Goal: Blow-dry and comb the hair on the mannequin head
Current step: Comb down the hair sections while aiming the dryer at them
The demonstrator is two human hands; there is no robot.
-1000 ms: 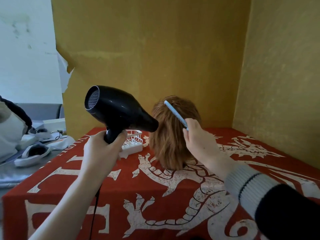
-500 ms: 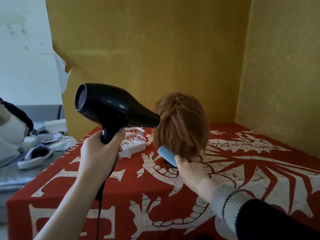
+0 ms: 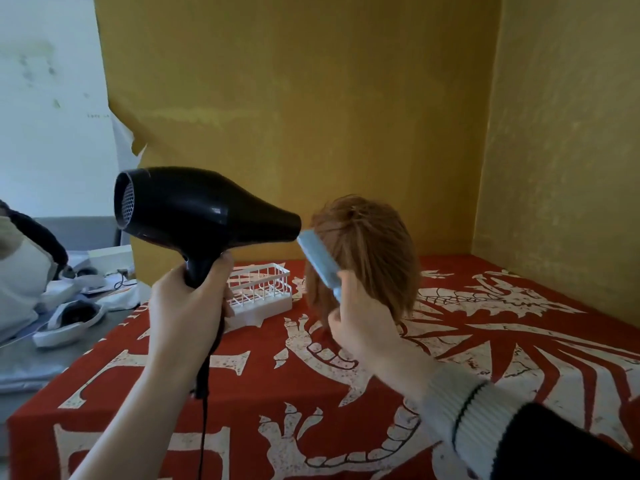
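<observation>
Head cam, mid-task. Blue plastic comb (image 3: 320,268) back up at the top-left of the ginger wig on the mannequin head (image 3: 367,258), after sitting down by the hair tips 0.5 s ago, so looks like 1 stroke finished and the next lined up. Right hand (image 3: 363,323) clamped round the comb's lower end, teeth side against the hair. Left hand (image 3: 187,306) wrapped tight on the handle of the glossy black hair dryer (image 3: 204,216), nozzle now level and nearly touching the comb tip. Head standing mid-table on the red cloth with white dragon print (image 3: 485,358), white wire basket (image 3: 258,292) just left of it. Probably plenty of passes left, far side untouched as far as visible.
</observation>
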